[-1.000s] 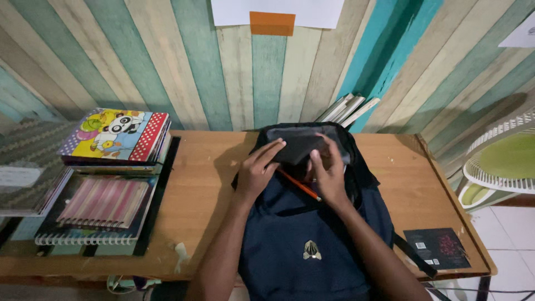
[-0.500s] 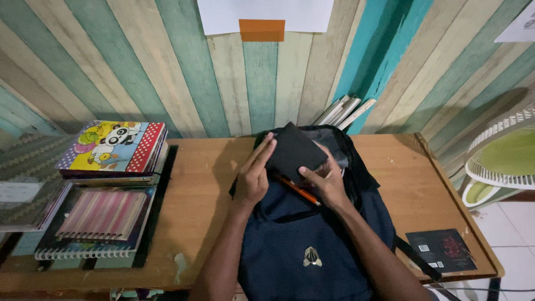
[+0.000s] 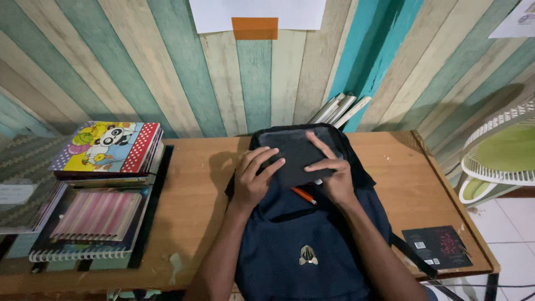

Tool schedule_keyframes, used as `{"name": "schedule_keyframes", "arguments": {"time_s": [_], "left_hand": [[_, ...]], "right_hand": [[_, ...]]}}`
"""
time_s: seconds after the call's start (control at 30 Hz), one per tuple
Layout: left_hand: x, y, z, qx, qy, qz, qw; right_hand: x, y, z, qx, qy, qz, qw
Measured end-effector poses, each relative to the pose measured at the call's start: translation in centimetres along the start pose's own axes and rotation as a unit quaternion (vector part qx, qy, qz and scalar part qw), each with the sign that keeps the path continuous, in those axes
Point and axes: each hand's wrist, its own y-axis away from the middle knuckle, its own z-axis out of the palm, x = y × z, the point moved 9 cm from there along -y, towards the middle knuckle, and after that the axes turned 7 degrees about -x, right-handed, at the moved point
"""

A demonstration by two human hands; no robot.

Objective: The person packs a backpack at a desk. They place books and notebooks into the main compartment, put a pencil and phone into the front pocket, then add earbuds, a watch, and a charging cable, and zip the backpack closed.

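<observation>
Both hands grip a flat black pouch (image 3: 295, 158) at the open top of a navy backpack (image 3: 312, 245) lying on the wooden surface (image 3: 195, 189). The left hand (image 3: 252, 181) curls its fingers over the pouch's left edge; the right hand (image 3: 334, 175) presses fingers flat across it, above an orange pen (image 3: 304, 195).

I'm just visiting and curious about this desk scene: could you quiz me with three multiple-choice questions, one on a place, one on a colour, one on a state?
1. Where does the panda notebook lie?
A. on the book stack at the left
B. on the backpack
C. on the floor

2. What colour is the pen on the backpack?
A. green
B. orange
C. white

3. What are the two hands doing?
A. hanging free
B. both resting on the dark pouch
C. gripping the fan

Answers:
1 A, it tops the pile at the table's left end.
2 B, it shows orange against the navy fabric.
3 B, the left hand and right hand both press on the pouch.
</observation>
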Motion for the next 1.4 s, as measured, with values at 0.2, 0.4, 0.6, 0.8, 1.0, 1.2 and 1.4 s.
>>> {"name": "schedule_keyframes", "arguments": {"time_s": [0.2,0.4,0.6,0.8,1.0,1.2,1.4], "left_hand": [[1.5,-0.5,0.5,-0.036,0.058,0.044,0.997],[-1.2,0.4,1.2,-0.038,0.126,-0.063,0.989],[-7.7,3.6,-0.5,0.041,0.263,-0.315,0.911],[-12.2,6.8,-4.0,0.090,0.227,-0.417,0.875],[-17.0,12.6,-6.8,0.101,0.203,-0.511,0.829],[-18.9,14.6,-10.1,0.144,0.118,-0.415,0.891],[-18.6,17.5,-11.1,-0.051,-0.099,-0.629,0.769]], "right_hand": [[-0.2,-0.3,-1.0,0.046,0.047,0.075,0.995],[1.2,0.2,-0.6,0.039,-0.070,0.139,0.987],[3.2,-1.3,1.6,0.010,0.010,0.294,0.956],[3.8,-7.4,8.3,0.017,-0.121,0.184,0.975],[2.8,-11.1,20.6,-0.233,0.269,0.044,0.933],[7.1,-13.1,27.0,-0.292,0.367,0.081,0.880],[11.6,-13.8,30.3,-0.353,0.273,0.093,0.890]]}}
